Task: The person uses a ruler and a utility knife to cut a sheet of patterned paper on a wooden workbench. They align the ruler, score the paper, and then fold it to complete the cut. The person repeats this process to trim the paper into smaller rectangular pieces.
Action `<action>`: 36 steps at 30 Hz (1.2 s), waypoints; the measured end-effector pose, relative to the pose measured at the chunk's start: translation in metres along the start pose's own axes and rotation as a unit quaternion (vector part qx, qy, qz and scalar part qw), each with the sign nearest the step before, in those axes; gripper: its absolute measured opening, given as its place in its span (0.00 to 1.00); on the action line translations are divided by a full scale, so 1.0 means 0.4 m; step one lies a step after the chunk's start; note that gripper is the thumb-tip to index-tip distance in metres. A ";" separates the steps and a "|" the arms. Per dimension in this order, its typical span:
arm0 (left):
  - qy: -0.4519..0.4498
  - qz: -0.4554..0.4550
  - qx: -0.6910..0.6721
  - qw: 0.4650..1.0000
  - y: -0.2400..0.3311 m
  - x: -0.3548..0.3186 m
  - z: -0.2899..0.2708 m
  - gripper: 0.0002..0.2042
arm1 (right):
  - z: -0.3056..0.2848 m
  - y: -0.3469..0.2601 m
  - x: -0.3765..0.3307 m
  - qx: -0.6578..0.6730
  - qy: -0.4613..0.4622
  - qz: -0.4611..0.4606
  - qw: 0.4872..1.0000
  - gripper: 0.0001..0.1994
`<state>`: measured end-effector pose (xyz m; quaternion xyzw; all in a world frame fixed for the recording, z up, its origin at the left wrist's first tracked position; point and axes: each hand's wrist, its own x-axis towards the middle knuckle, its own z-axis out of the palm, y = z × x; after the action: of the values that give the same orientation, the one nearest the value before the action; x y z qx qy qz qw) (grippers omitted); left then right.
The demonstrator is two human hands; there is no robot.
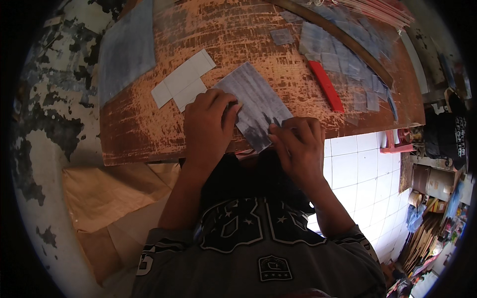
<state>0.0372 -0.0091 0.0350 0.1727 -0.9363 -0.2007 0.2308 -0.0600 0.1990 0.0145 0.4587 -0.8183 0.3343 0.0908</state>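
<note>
A rectangular grey-blue streaked sheet (259, 94) lies tilted near the table's front edge, its lowest corner reaching toward my body. My left hand (211, 121) grips its left edge, with thumb and fingers bent together. At the lower right edge, my right hand (302, 141) pinches the same sheet between thumb and curled fingers. White cut pieces of card (185, 79) with thin lines on them lie just beyond my left hand. To the right, beyond my right hand, rests a red long-handled tool (326, 87), perhaps a cutter; its blade cannot be made out.
The worn brown table (198, 35) carries a large blue-grey sheet (128, 52) at left. Small grey-blue pieces (338, 57) pile up at right under a long brown strip (348, 42). Thin reddish sticks (380, 11) lie far right. A peeling wall (54, 124) stands at left.
</note>
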 end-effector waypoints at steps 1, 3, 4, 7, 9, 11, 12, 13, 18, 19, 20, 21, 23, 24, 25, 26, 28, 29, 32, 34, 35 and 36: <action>0.012 0.020 0.023 0.999 -0.002 -0.003 0.008 0.10 | 0.000 -0.003 -0.001 -0.002 -0.006 -0.003 1.000 0.09; 0.025 0.023 0.031 0.999 -0.003 -0.009 0.017 0.10 | -0.015 -0.003 0.005 -0.014 -0.012 -0.010 1.000 0.08; 0.032 0.024 0.035 0.999 -0.004 -0.013 0.017 0.10 | -0.029 0.001 0.010 0.001 -0.026 -0.011 1.000 0.09; 0.023 0.026 0.045 0.998 0.002 -0.020 -0.001 0.11 | -0.069 0.054 0.045 0.064 -0.017 -0.019 0.998 0.10; 0.027 0.029 0.043 0.998 0.000 -0.026 -0.002 0.12 | -0.118 0.147 0.113 -0.006 0.074 0.019 0.997 0.11; 0.027 0.033 0.038 0.998 -0.003 -0.038 -0.001 0.12 | -0.183 0.253 0.196 -0.127 0.122 0.007 0.984 0.18; 0.027 0.039 0.033 0.998 -0.003 -0.034 0.000 0.12 | -0.210 0.337 0.221 -0.182 0.110 0.014 0.977 0.18; 0.026 0.044 0.030 0.998 -0.004 -0.033 0.000 0.13 | -0.232 0.429 0.238 -0.233 0.098 0.019 0.967 0.18; 0.022 0.058 0.027 0.998 -0.025 -0.041 0.001 0.14 | -0.271 0.575 0.307 -0.273 -0.029 0.041 0.961 0.21; 0.021 0.062 0.023 0.998 -0.029 -0.042 -0.004 0.14 | -0.280 0.568 0.320 -0.285 -0.052 0.062 0.955 0.22; 0.019 0.066 0.019 0.997 -0.031 -0.044 -0.009 0.14 | -0.286 0.567 0.327 -0.281 -0.057 0.074 0.955 0.23; 0.015 0.066 0.017 0.998 -0.032 -0.045 -0.013 0.14 | -0.293 0.571 0.332 -0.276 -0.062 0.086 0.955 0.23; 0.006 0.070 0.012 0.997 -0.035 -0.044 -0.019 0.14 | -0.305 0.599 0.340 -0.237 -0.079 0.102 0.963 0.23; 0.004 0.072 0.014 0.997 -0.035 -0.043 -0.020 0.14 | -0.315 0.621 0.346 -0.202 -0.092 0.105 0.969 0.23; 0.003 0.074 0.015 0.997 -0.036 -0.042 -0.021 0.15 | -0.320 0.641 0.352 -0.166 -0.104 0.109 0.974 0.22; 0.002 0.076 0.017 0.997 -0.036 -0.043 -0.022 0.15 | -0.322 0.641 0.362 -0.144 -0.124 0.129 0.973 0.22; 0.008 0.074 0.015 0.997 -0.038 -0.045 -0.021 0.15 | -0.331 0.640 0.381 -0.100 -0.163 0.168 0.967 0.21; 0.012 0.074 0.014 0.997 -0.039 -0.045 -0.020 0.15 | -0.334 0.650 0.389 -0.064 -0.183 0.164 0.967 0.19; 0.008 0.073 0.010 0.997 -0.045 -0.044 -0.018 0.14 | -0.341 0.655 0.393 -0.017 -0.190 0.126 0.974 0.15; 0.008 0.084 0.013 0.996 -0.047 -0.043 -0.018 0.14 | -0.335 0.621 0.380 -0.068 -0.128 0.067 0.987 0.14; 0.007 0.090 0.015 0.996 -0.047 -0.044 -0.020 0.13 | -0.340 0.591 0.375 -0.127 -0.107 0.043 0.985 0.15; 0.006 0.089 0.018 0.996 -0.047 -0.045 -0.022 0.13 | -0.348 0.555 0.372 -0.183 -0.087 0.018 0.979 0.15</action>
<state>0.0611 -0.0202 0.0270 0.0942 -0.9501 -0.1611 0.2501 -0.3458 0.2631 0.0849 0.4465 -0.8787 0.1390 0.0960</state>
